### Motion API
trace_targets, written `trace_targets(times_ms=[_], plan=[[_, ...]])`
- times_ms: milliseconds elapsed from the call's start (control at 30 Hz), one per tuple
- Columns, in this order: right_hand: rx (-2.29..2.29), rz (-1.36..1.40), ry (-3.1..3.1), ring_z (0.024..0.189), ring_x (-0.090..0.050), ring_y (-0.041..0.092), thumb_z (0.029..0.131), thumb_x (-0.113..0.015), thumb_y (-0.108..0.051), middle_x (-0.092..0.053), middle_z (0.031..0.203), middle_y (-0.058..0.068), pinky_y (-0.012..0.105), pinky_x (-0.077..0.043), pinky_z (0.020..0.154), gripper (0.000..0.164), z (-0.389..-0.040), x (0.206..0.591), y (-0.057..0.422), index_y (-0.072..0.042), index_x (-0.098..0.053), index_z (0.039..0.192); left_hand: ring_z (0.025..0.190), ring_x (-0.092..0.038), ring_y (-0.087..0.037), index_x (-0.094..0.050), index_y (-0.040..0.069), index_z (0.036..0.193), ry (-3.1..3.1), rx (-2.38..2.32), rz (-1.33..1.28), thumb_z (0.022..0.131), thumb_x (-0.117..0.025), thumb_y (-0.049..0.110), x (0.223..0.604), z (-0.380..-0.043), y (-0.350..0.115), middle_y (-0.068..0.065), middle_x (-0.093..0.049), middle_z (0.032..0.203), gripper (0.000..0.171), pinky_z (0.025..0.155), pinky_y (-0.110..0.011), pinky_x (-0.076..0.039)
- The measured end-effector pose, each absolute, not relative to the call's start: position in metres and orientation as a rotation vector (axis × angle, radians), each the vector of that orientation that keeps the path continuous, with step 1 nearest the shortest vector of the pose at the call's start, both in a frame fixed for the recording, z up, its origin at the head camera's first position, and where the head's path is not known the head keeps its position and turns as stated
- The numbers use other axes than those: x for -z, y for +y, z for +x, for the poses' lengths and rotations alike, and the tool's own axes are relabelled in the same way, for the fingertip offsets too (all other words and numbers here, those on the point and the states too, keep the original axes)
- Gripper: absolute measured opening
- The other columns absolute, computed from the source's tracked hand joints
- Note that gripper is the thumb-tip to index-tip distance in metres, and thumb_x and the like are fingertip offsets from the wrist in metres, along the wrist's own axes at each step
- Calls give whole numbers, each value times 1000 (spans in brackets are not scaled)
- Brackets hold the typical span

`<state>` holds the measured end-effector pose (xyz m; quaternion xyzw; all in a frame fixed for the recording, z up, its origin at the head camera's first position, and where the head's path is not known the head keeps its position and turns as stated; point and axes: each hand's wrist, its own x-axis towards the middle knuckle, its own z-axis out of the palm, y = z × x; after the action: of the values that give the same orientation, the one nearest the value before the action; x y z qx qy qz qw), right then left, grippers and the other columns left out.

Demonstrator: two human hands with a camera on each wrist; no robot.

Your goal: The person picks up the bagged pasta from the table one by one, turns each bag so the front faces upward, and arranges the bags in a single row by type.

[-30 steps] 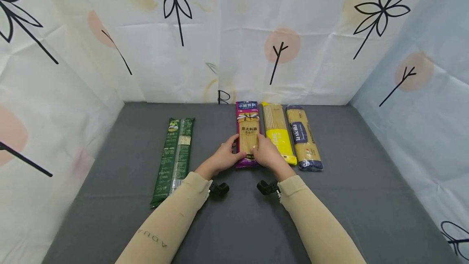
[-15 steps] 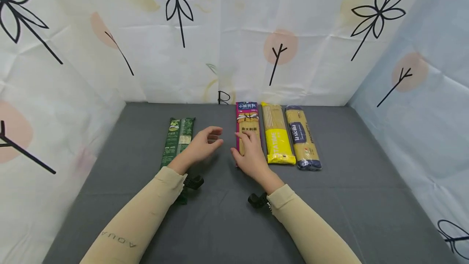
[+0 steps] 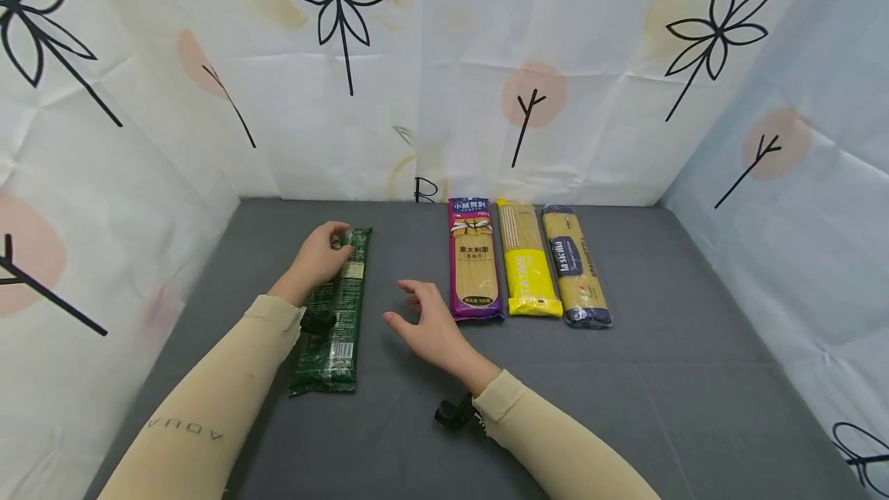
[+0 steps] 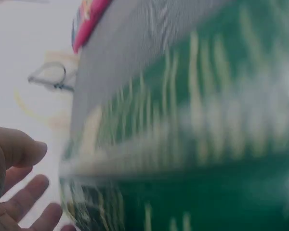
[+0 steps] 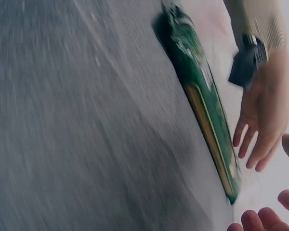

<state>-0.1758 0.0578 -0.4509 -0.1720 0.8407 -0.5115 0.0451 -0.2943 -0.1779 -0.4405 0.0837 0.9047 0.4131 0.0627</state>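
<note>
A long green pasta packet (image 3: 345, 307) lies flat at the left, its printed side with a barcode up. My left hand (image 3: 321, 255) hovers over the packet's far end, fingers loosely bent and holding nothing; in the left wrist view the green packet (image 4: 183, 130) is blurred and the fingers stand apart from it. My right hand (image 3: 432, 322) is in the air between the green packet and the purple-edged pasta packet (image 3: 475, 268), with thumb and fingers spread. In the right wrist view the left hand (image 5: 265, 115) shows just beyond the green packet (image 5: 207, 96).
Right of the purple-edged packet lie a yellow pasta packet (image 3: 530, 268) and a clear-and-blue pasta packet (image 3: 576, 272), side by side. A grey cloth (image 3: 417, 438) covers the table. Patterned white curtains (image 3: 458, 37) enclose the back and sides.
Both hands have let go of the purple-edged packet and moved left. The left hand has come over the green packet; the right trails behind it. The packets have stayed about where they were.
</note>
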Motion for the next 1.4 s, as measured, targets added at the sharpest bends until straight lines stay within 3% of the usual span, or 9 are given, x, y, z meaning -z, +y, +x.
trace_targets(times_ms=[233, 333, 500, 633, 833, 933, 1067, 1267, 1400], plan=[[1479, -523, 2529, 122, -46, 26, 94, -62, -40, -42, 138, 13, 40, -42, 101, 63, -171, 458, 46, -11, -39, 146, 132, -33, -45, -17, 5, 154, 2671, -1156, 186, 99, -56, 21, 452, -307, -191, -24, -19, 155, 70, 98, -59, -38], [1480, -505, 2527, 122, -46, 26, 94, -63, -40, -42, 138, 13, 41, -42, 101, 64, -172, 459, 46, -10, -39, 146, 134, -30, -46, -16, 3, 154, 2653, -1139, 154, 98, -58, 22, 453, -309, -189, -26, -16, 155, 72, 99, -59, -37], [1482, -514, 2498, 122, -46, 26, 95, -62, -38, -43, 138, 13, 40, -42, 101, 63, -171, 460, 41, -9, -40, 145, 135, -25, -48, -20, 4, 153, 2660, -1119, 115, 98, -58, 23, 451, -308, -185, -26, -16, 154, 69, 99, -61, -35], [1466, -509, 2480, 121, -47, 25, 94, -62, -40, -44, 137, 11, 39, -42, 100, 64, -169, 460, 35, -9, -40, 146, 137, -12, -54, -25, 3, 151, 2682, -1065, 102, 98, -59, 25, 449, -305, -183, -28, -16, 153, 67, 102, -66, -26], [1396, -497, 2480, 118, -48, 19, 92, -65, -42, -45, 134, 6, 37, -44, 97, 66, -164, 465, 31, -12, -40, 146, 131, -18, -56, -35, 3, 146, 2713, -967, 79, 94, -64, 34, 445, -301, -182, -30, -20, 147, 67, 98, -66, -30], [1290, -516, 2488, 120, -44, 17, 91, -65, -44, -44, 136, 2, 38, -43, 97, 70, -163, 469, 29, -14, -38, 148, 129, -20, -55, -39, 3, 144, 2758, -899, 99, 93, -65, 36, 444, -302, -183, -30, -25, 145, 67, 100, -67, -25], [1219, -534, 2483, 122, -41, 18, 90, -66, -46, -42, 137, 1, 40, -42, 97, 73, -163, 470, 28, -15, -36, 149, 132, -15, -53, -41, 7, 146, 2748, -908, 132, 95, -62, 37, 447, -307, -187, -26, -28, 149, 63, 100, -69, -20], [1196, -561, 2478, 121, -42, 17, 89, -66, -48, -43, 136, 0, 37, -43, 96, 73, -165, 471, 29, -16, -37, 149, 139, -2, -52, -44, 12, 146, 2647, -1052, 96, 99, -54, 36, 455, -315, -195, -24, -20, 154, 54, 101, -71, -22], [1208, -566, 2470, 121, -42, 16, 89, -66, -49, -43, 136, -1, 36, -42, 97, 74, -166, 472, 29, -17, -37, 149, 140, -5, -51, -51, 9, 140, 2620, -1149, 59, 99, -55, 33, 457, -318, -194, -25, -23, 153, 47, 102, -69, -23]])
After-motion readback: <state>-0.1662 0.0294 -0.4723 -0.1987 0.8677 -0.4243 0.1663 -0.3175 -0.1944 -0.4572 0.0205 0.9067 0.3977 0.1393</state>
